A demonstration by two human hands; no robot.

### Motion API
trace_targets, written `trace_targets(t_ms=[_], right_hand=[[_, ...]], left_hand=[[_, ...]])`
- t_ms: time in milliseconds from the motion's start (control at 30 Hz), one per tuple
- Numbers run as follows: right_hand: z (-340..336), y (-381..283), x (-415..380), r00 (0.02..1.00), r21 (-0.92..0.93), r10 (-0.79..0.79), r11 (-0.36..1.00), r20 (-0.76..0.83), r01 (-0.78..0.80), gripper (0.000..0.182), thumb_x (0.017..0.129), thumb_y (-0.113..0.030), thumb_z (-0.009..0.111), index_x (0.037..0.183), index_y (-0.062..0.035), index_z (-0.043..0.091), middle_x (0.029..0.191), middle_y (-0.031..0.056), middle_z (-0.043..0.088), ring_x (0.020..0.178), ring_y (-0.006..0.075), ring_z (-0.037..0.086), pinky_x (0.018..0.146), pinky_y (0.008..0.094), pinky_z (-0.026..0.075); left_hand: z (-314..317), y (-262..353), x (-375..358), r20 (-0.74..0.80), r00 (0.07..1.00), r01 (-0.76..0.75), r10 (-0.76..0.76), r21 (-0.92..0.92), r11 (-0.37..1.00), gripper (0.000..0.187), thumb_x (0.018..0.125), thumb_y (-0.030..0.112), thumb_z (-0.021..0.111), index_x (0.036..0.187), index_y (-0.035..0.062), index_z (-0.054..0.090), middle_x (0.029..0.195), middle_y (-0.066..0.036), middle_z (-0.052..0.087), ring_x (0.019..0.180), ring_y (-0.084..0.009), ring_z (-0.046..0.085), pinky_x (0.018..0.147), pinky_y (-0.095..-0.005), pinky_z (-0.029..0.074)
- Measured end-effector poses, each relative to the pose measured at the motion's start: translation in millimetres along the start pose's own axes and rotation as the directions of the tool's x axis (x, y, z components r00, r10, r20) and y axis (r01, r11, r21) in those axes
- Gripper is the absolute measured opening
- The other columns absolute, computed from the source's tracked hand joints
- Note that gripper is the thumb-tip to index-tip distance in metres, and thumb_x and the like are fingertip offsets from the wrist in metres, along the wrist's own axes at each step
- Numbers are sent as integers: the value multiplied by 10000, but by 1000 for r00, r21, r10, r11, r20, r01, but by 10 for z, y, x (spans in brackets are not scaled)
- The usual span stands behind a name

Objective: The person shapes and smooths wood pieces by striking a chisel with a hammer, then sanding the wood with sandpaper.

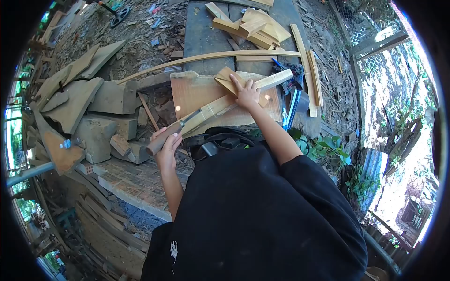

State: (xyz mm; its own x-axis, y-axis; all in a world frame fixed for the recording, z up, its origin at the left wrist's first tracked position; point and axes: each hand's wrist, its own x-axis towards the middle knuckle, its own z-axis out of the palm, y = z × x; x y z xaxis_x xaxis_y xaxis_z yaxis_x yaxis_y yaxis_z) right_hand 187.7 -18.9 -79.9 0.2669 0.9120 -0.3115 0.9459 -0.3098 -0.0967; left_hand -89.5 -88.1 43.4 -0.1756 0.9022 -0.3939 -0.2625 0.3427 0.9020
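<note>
My left hand [166, 146] is closed around the brown wooden handle of a chisel [165, 138]. Its metal blade points up and right, over the near end of a long squared wooden bar [276, 79]. My right hand [247, 96] lies over the middle of that bar, its fingers gripping a short wooden block [226, 79] set across it. The bar slants over a wide wooden board [190, 91] with a rough far edge. My right palm hides where block and bar meet.
Cut wood pieces [262, 30] are piled on the dark bench [201, 37]. A long thin strip [187, 59] crosses it. A blue-and-white ruler [293, 108] and a tape roll [302, 100] lie right. Stone slabs [110, 97] stand left; black cables [225, 140] lie by my body.
</note>
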Motion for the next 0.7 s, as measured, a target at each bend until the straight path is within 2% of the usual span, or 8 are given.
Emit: trace_targets(t_ms=[100, 200, 300, 700], right_hand=[[-41, -7, -18, 1000, 12, -2, 1000, 15, 2, 942, 729, -264, 631, 1322, -489, -66, 1278, 223, 309, 1156, 345, 357, 908, 469, 302], [0, 6, -4, 999, 43, -11, 999, -35, 13, 990, 690, -275, 678, 1319, -499, -53, 1253, 218, 331, 1134, 359, 383, 891, 461, 330], [33, 2, -5, 998, 7, 1, 1000, -64, -1, 987, 692, -276, 676, 1320, -497, -53, 1264, 219, 323, 1145, 357, 377, 892, 465, 328], [26, 9, -15, 998, 30, -6, 1000, -65, 8, 975, 691, -268, 674, 1321, -499, -34, 1240, 203, 342, 1127, 351, 390, 886, 462, 321]], left_hand=[[19, -47, 0, -14, 999, -45, 45, -2, 999, 376, 725, -64, 577, 1047, 33, 410, 1040, -191, 508, 884, -345, 595, 754, -379, 532], [-25, -137, 36, 57, 998, 7, -7, -5, 1000, 373, 727, -66, 557, 1051, 28, 400, 1046, -206, 500, 893, -358, 591, 764, -385, 527], [-121, -290, 78, 50, 996, 77, -76, -20, 997, 371, 731, -65, 535, 1061, 26, 393, 1051, -219, 496, 906, -369, 586, 771, -383, 524], [-222, -382, 92, 11, 992, 127, -126, -53, 991, 381, 746, -60, 492, 1096, 37, 377, 1059, -237, 491, 909, -385, 582, 788, -396, 508]])
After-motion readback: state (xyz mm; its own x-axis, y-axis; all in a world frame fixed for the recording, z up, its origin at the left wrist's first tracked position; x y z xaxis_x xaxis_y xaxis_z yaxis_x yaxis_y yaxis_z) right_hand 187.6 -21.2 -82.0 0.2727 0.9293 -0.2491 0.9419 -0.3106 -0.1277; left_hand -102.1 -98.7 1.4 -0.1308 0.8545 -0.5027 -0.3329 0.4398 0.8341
